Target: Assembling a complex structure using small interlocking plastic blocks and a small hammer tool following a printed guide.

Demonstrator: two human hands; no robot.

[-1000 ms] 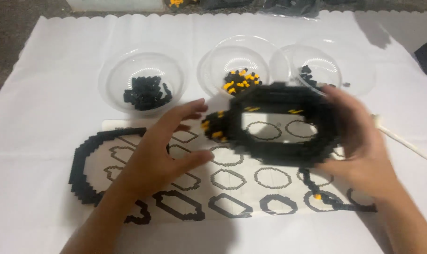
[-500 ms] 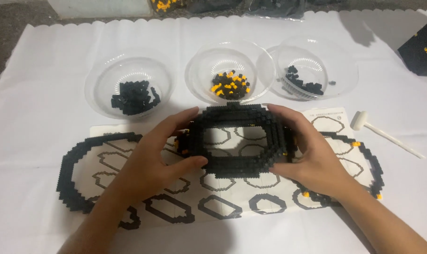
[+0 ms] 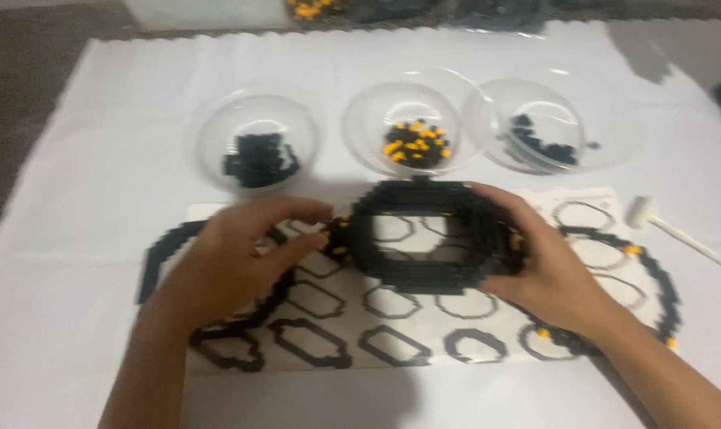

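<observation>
your right hand (image 3: 555, 270) gripped the right side of a black ring-shaped frame of small building bricks (image 3: 430, 237), fingers curled over its rim. the frame sat on a white printed template sheet with black outlined shapes (image 3: 424, 334), near its upper middle. your left hand (image 3: 237, 258) lay partly open on the sheet just left of the frame, fingertips at a small black-and-yellow brick cluster (image 3: 338, 237); whether it pinched that cluster could not be told. beyond stood three clear plastic bowls: black bricks (image 3: 257, 141), black-and-yellow bricks (image 3: 412, 127), black bricks (image 3: 535, 125). a small white mallet (image 3: 678, 233) lay at right.
</observation>
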